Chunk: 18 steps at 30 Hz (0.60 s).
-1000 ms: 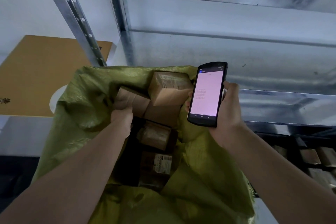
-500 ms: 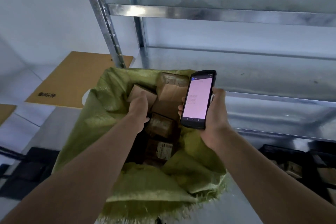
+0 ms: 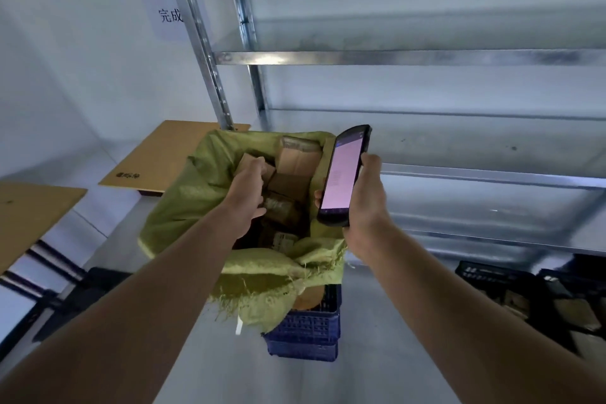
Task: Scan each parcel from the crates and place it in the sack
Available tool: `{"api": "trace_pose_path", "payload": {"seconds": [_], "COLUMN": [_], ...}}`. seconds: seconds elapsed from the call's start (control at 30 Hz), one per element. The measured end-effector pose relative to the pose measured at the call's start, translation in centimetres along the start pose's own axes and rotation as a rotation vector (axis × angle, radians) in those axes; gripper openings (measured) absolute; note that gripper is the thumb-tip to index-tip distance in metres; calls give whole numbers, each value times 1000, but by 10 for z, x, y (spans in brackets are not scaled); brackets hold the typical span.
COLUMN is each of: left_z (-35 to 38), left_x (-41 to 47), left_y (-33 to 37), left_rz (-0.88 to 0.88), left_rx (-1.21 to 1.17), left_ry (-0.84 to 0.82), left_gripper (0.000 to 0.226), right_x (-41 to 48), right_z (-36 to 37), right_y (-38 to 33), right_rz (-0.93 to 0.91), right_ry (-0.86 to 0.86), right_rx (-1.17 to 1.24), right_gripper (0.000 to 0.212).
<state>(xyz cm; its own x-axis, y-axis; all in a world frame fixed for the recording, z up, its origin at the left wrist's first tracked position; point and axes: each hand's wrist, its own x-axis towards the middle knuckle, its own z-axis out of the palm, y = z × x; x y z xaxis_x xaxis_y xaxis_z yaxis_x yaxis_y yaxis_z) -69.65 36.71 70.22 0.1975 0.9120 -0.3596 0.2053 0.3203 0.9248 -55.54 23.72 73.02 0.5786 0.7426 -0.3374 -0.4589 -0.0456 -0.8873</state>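
- left hand (image 3: 249, 198) in green woven sack (image 3: 193, 187) mouth, on small brown cardboard parcel (image 3: 251, 163), can't tell if gripping
- right hand (image 3: 367, 203) clutches black pink-screened scanner (image 3: 342, 175)
- black crates (image 3: 485, 272) lie off right, nearer that busy hand

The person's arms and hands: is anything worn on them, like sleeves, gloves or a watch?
Nothing worn shows. The left hand and right hand have no gloves; the left forearm and right forearm are bare to the picture's edge, without sleeve or watch.
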Motion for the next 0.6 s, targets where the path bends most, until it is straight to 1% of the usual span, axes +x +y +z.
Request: {"api": "trace_pose_path", "payload": {"seconds": [0.13, 0.17, 0.27, 0.3, 0.37, 0.47, 0.53, 0.6], "left_z": [7, 10, 19, 21, 27, 38, 52, 72], "left_x": [-35, -44, -73, -83, -100, -128, -150, -171], "left_y": [-7, -10, -22, -26, -40, -64, -75, -83], "left_rz": [38, 49, 63, 53, 28, -1, 8, 7], "left_rx": [8, 12, 14, 12, 18, 40, 69, 103], "left_ry": [-59, -78, -150, -173, -234, -319, -357, -393], "left_gripper": [58, 56, 52, 51, 51, 50, 45, 42], "right_x": [-48, -61, -95, -107, -133, -161, -181, -196], "right_z": [-14, -16, -26, -32, -47, -82, -108, -138], "right_y": [1, 4, 17, 22, 31, 47, 52, 55], "right_rz": [2, -1, -16, -24, -38, -17, -19, 2], "right_ry": [53, 83, 172, 202, 264, 297, 312, 348], "right_rx": [5, 12, 11, 10, -8, -14, 0, 27], "right_gripper": [46, 50, 82, 82, 67, 63, 53, 50]}}
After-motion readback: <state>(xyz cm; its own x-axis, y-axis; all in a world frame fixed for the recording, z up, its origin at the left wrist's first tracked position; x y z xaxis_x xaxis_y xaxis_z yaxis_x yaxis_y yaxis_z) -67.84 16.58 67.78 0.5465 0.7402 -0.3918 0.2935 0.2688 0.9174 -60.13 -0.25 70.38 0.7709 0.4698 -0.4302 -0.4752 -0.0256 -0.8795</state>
